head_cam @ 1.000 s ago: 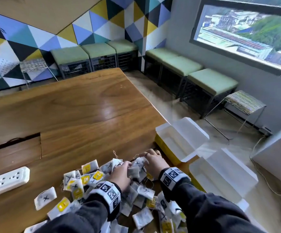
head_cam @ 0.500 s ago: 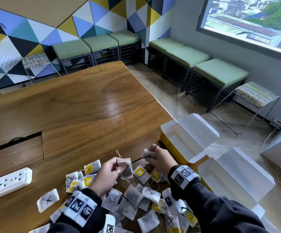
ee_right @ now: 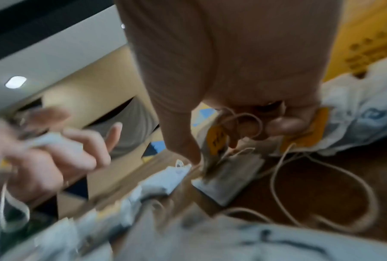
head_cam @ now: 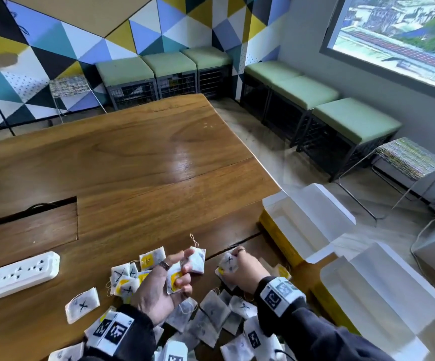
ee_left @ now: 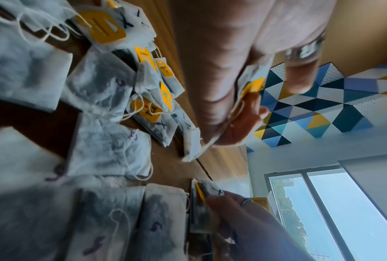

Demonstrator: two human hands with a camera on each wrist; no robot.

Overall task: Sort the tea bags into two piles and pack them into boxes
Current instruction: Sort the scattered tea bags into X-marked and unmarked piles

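Gripping a small bunch of tea bags, the left hand is turned palm-up above the table, fingers curled w/ thumb on top; one yellow-tagged bag is tucked in the palm, a white one sticks out past the fingertips, its string looping up. Left wrist view shows the same: yellow tag and string pinched btwn thumb and fingers, ring on one finger.

Right hand is knuckles-up, fingers bent round a bag marked X w/ a yellow tag at its lower edge; right wrist view is blurred but shows a yellow tag and looped string under the curled fingers, bag hanging down to the wood.

Loose tea bags lie scattered below and btwn both wrists, some marked X, some w/ a purple squiggle; a cluster of yellow-tagged ones sits just left of the left hand's knuckles, one X bag apart further left.

Beyond the right fingertips: open yellow box, white inside, flaps up, at the table edge. Second open box right of the right wrist. White power strip well left of the left hand.
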